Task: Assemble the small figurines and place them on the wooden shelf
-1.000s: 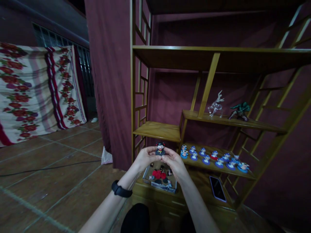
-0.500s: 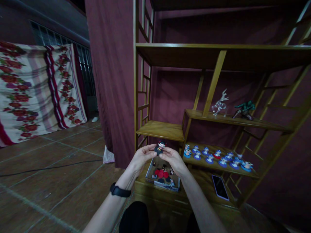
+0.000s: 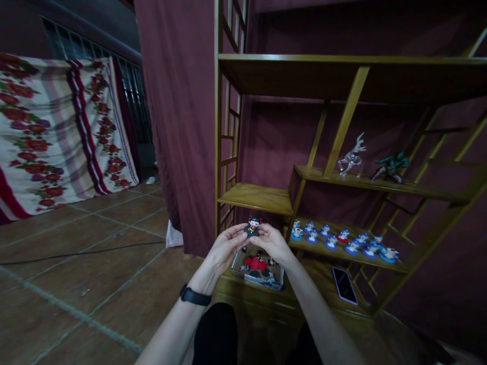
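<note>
A small figurine with black hair, red hair ties and a dark round base is held upright between both hands. My left hand pinches the left side of its base, and my right hand grips the right side. Below them sits an open shallow box with red discs, dark discs and several small figurines inside. The hands partly cover the box's back edge. A dark band circles my left wrist.
Several blue and purple figurines, one on a red base, stand on the low right shelf. A phone lies below them. Higher up are a clear deer and a green figure. A curtain hangs at the left.
The view has shifted slightly, so the shelf appears a little higher and further right. Both hands keep hold of the figurine, which looks slightly more upright.
</note>
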A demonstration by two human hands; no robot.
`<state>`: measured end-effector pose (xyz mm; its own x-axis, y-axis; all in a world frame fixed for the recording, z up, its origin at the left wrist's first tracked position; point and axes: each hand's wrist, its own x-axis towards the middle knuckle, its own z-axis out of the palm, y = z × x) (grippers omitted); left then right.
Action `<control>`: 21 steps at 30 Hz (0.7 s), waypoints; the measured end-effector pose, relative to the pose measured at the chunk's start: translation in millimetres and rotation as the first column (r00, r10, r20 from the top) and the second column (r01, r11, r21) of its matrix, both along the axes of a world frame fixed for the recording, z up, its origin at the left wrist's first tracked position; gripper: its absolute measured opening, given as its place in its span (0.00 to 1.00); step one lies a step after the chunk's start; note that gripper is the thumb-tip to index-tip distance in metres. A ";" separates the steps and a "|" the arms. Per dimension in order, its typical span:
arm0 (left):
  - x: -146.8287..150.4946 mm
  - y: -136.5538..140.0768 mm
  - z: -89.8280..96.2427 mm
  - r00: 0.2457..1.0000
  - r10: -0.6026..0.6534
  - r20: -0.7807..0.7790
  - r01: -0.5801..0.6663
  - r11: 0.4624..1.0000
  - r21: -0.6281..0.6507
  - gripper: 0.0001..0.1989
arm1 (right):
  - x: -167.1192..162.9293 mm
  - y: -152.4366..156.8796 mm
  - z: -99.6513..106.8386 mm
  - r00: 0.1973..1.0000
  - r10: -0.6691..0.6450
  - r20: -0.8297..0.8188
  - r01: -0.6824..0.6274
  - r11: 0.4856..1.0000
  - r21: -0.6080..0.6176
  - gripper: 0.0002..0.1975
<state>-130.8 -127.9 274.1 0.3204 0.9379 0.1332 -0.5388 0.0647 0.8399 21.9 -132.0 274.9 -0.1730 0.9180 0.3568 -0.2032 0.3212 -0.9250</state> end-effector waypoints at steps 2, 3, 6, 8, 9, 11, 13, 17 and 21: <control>0.0 -2.6 -0.9 1.000 0.004 0.018 -0.003 0.999 -0.038 0.17 | 1.0 -0.3 -2.3 0.998 -0.026 0.053 0.025 1.000 0.018 0.17; 0.3 -4.0 -1.2 1.000 0.013 0.027 -0.012 0.998 -0.054 0.16 | 1.6 -0.9 -2.8 0.996 -0.045 0.076 0.043 0.999 0.028 0.17; 3.0 -10.0 -1.7 0.998 0.034 0.054 -0.030 0.996 -0.086 0.16 | 3.2 -5.3 -2.4 0.990 -0.076 0.121 0.069 0.996 0.060 0.18; 6.1 -15.5 -2.0 0.997 0.039 0.063 -0.033 0.995 -0.094 0.16 | 4.4 -9.9 -1.6 0.986 -0.063 0.153 0.053 0.996 0.070 0.19; 7.8 -18.4 -2.3 0.997 0.042 0.062 -0.036 0.995 -0.095 0.16 | 5.1 -12.4 -1.4 0.984 -0.054 0.167 0.042 0.997 0.071 0.20; 10.8 -24.2 -3.1 0.997 0.049 0.054 -0.044 0.994 -0.096 0.16 | 6.5 -17.4 -1.8 0.982 -0.039 0.184 0.027 0.997 0.066 0.20; 12.4 -28.5 -4.6 0.998 0.043 0.045 -0.038 0.994 -0.104 0.16 | 7.7 -21.3 -3.2 0.981 -0.037 0.193 0.024 0.997 0.066 0.19; 10.5 -31.2 -9.6 0.998 0.041 0.050 -0.033 0.988 -0.150 0.14 | 7.9 -23.1 -7.9 0.960 -0.075 0.270 0.050 0.994 0.098 0.16; 5.8 -29.5 -15.4 0.996 0.074 0.058 -0.059 0.973 -0.223 0.08 | 4.9 -19.1 -13.2 0.901 -0.166 0.401 0.110 0.981 0.158 0.11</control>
<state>-125.0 -157.4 258.7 0.2536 0.9654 -0.0608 -0.6017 0.2066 0.7715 26.8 -151.1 261.7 -0.2047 0.8944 0.3976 0.2406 0.4397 -0.8653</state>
